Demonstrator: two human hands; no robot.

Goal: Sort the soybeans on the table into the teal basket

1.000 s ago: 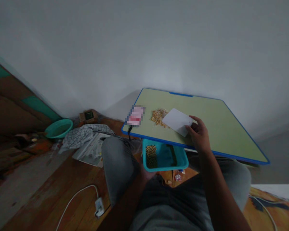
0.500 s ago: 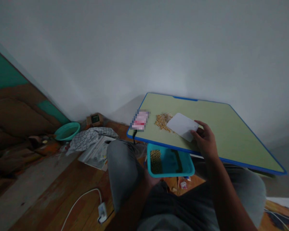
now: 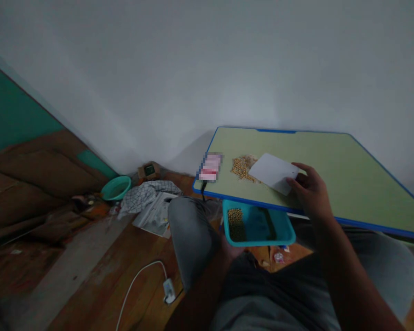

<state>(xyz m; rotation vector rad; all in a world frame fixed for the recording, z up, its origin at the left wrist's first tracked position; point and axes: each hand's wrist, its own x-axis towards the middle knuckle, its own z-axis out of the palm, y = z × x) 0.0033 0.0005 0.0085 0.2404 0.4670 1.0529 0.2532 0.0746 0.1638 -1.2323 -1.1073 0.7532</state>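
Observation:
Pinched between the thumb and fingers of my right hand (image 3: 310, 186) is a thin white plastic sheet (image 3: 273, 171), tilted over the tabletop. Its left edge meets a heap of yellowish beans (image 3: 242, 167), which look like soybeans. Below the table's front edge, my left hand (image 3: 232, 248) grips a teal plastic basin (image 3: 258, 241) by its near left side; most of its fingers are hidden under the basin. More beans (image 3: 235, 220) lie in the basin's left end, and a dark shadow band crosses its right part.
The folding table (image 3: 348, 184) has a pale green top and blue edging. A pixelated pink item (image 3: 211, 168) lies at its left end. On the floor to the left are a round green bowl (image 3: 116, 187), a checked cloth (image 3: 148, 195), a small box (image 3: 149, 171) and a power strip (image 3: 169, 289).
The view has swung slightly left, so everything sits further right in the picture. The white sheet stays against the beans, and both hands keep their holds.

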